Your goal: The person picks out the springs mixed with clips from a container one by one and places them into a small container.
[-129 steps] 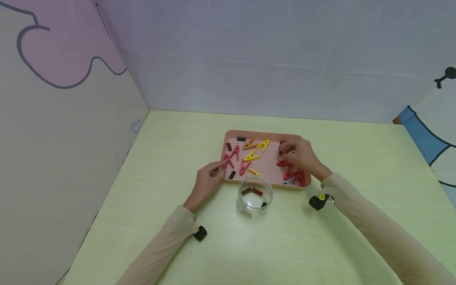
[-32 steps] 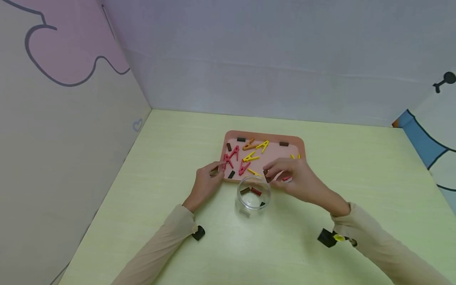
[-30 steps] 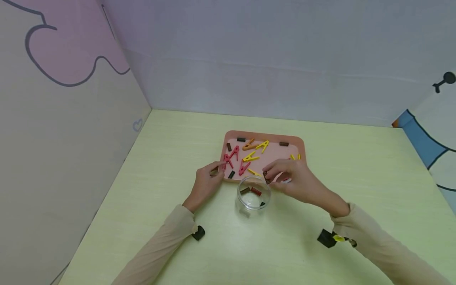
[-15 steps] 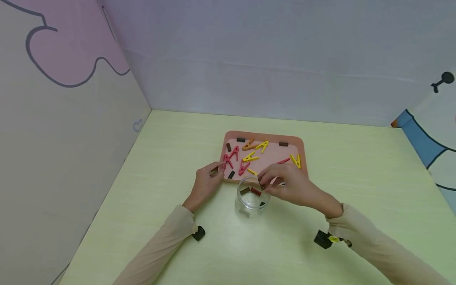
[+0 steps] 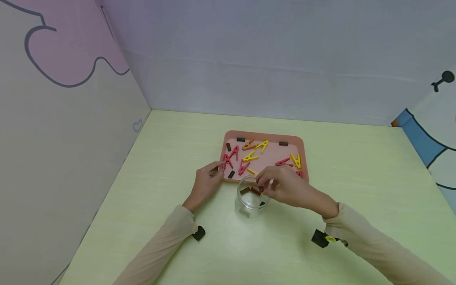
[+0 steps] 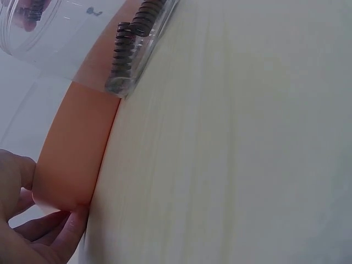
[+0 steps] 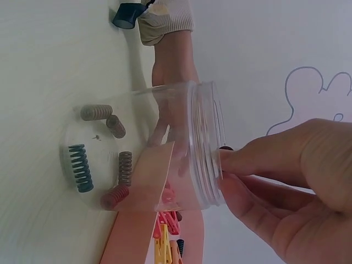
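Note:
My left hand (image 5: 207,180) grips the front left corner of a pink tray (image 5: 303,154); the left wrist view shows thumb and fingers on its wall (image 6: 77,137). In front of the tray stands a clear round jar (image 5: 246,209) with several coil springs inside, among them a blue-green spring (image 7: 81,168) and a red spring (image 7: 114,197). My right hand (image 5: 290,186) pinches a dark spring (image 6: 34,11) at the jar's mouth, fingertips just inside the rim. In the right wrist view the fingers mostly hide that spring.
The tray holds red clips, yellow clips (image 5: 251,156), an orange clip (image 5: 249,145) and several dark springs (image 5: 283,143). Pale tabletop (image 5: 171,158) surrounds it, with a wall (image 5: 249,79) behind and another on the left.
My right hand has gone from the tray's right part to the jar with a spring, then lower and leftward into its mouth. My left hand has stayed on the tray corner.

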Motion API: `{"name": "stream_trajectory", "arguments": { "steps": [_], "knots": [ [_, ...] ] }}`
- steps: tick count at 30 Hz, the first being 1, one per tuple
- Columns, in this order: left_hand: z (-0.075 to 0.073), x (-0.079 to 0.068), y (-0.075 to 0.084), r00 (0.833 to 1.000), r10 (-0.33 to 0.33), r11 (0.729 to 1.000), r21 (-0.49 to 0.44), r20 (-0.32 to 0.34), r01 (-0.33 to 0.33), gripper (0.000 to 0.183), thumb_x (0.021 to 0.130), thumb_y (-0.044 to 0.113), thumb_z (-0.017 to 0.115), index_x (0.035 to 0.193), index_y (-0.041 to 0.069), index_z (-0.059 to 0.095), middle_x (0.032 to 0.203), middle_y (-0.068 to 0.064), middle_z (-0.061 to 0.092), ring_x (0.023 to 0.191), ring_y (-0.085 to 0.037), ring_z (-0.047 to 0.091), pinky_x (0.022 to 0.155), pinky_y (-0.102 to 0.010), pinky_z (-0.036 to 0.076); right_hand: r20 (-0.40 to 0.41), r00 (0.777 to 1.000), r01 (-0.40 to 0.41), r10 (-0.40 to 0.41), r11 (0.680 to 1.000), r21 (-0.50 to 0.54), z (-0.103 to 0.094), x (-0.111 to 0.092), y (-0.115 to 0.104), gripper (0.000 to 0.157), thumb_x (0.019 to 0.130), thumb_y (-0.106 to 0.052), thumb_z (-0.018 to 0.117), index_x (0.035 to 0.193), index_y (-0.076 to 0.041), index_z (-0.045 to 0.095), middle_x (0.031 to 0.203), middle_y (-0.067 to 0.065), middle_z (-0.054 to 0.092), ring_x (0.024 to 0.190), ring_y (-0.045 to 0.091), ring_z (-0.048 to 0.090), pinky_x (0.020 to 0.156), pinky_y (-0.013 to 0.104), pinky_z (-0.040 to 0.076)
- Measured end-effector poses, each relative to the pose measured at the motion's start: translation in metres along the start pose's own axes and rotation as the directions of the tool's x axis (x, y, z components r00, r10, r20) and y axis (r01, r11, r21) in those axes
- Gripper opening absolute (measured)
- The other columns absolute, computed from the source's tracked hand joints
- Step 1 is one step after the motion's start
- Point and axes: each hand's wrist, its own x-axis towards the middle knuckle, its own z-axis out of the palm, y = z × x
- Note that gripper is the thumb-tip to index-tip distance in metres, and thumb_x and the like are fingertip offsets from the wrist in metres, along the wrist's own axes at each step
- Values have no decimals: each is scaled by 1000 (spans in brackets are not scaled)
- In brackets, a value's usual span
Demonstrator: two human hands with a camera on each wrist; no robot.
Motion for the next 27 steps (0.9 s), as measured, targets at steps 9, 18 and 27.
{"name": "stream_trajectory", "arguments": {
  "steps": [9, 18, 27],
  "knots": [
    [1, 0, 0, 1000, 10, 1000, -3, -9, -10, 28, 90, 13, 60, 117, 12, 69, 114, -1, 66, 102, -13, 60, 80, -32, 50, 20, 1000, 17, -17, 1000, -25, 2, 1, 1, 18, 77, 3, 72, 92, -7, 73, 100, 6, 67, 78, 14, 60, 64, 21, 51],
    [0, -1, 1, 1000, 19, 1000, -2, -12, -19, 28, 90, 13, 60, 116, 13, 69, 113, -2, 66, 101, -14, 60, 81, -34, 51, -17, 999, 30, -30, 1000, -9, 0, 1, -1, 18, 77, 1, 74, 94, -6, 72, 92, 5, 68, 77, 13, 59, 64, 24, 52],
    [0, 0, 1, 1000, 4, 1000, -3, -5, -4, 28, 90, 14, 60, 117, 14, 69, 115, 0, 65, 102, -13, 60, 79, -32, 51, -92, 995, 44, -45, 999, -6, -5, 1, 6, 15, 78, -2, 74, 92, -7, 71, 88, -2, 67, 76, 10, 59, 61, 25, 52]
  ]
}}
